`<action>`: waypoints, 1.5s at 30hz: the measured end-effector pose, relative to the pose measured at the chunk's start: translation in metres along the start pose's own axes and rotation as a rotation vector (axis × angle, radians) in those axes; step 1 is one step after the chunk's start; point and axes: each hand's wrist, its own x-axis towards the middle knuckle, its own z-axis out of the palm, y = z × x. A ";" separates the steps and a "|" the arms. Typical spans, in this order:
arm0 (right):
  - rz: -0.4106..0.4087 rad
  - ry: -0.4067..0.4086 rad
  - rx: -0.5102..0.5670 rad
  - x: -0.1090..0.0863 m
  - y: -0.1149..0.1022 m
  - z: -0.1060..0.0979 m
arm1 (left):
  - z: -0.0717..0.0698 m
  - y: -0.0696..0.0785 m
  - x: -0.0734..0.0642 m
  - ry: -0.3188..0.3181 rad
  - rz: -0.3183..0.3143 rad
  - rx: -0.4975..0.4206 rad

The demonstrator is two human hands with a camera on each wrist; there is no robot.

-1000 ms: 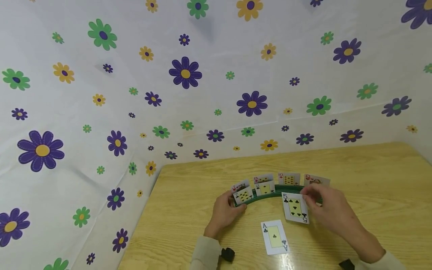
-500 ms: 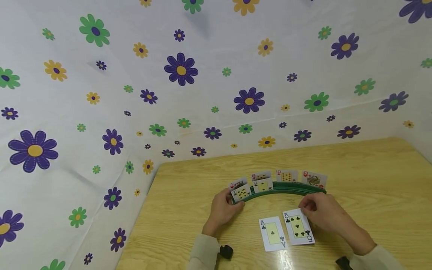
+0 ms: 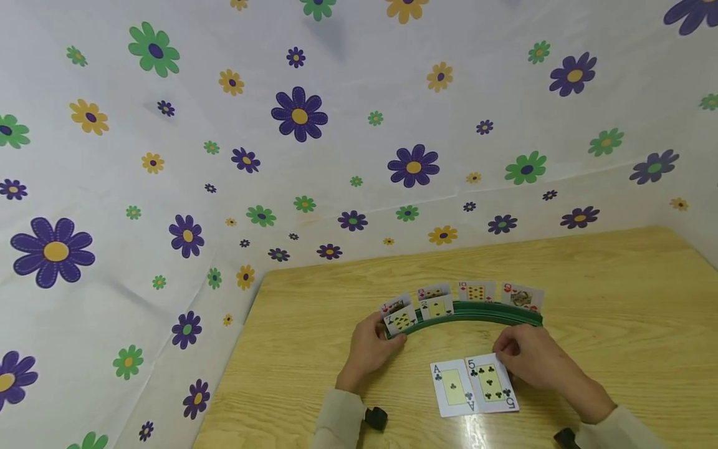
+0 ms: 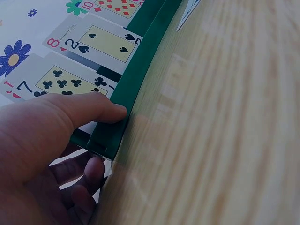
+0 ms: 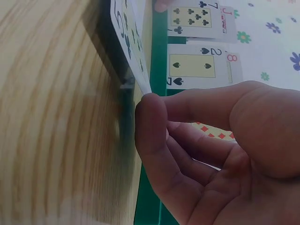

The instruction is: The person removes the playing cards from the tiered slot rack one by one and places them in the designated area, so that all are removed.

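My left hand (image 3: 370,352) grips the left end of a curved green card holder (image 3: 482,313), thumb on its front edge. Between thumb and finger, my right hand (image 3: 533,357) pinches the upper right corner of the five of clubs (image 3: 490,383). In the right wrist view this card (image 5: 127,40) slants over the table, a dark shadow below it. Its left edge meets the ace of clubs (image 3: 452,388), which lies face up. The holder's front row has the seven of clubs (image 4: 61,80) and the two of spades (image 4: 107,43).
Behind them stand a red jack (image 3: 396,304), a red eight (image 3: 434,292), the ten of diamonds (image 3: 476,292) and a red queen (image 3: 521,298). The wooden table (image 3: 303,324) backs onto a white flowered sheet (image 3: 348,81).
The five of clubs has come down from in front of the holder, then slid left against the ace, still pinched by the right hand. My left hand keeps its grip on the holder.
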 end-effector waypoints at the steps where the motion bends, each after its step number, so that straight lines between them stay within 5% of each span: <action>1: 0.001 -0.001 0.001 0.000 -0.001 0.000 | 0.000 0.000 0.000 0.000 -0.002 -0.001; 45: -0.010 0.011 -0.043 -0.003 -0.006 0.006 | 0.001 0.000 0.001 -0.012 -0.019 0.005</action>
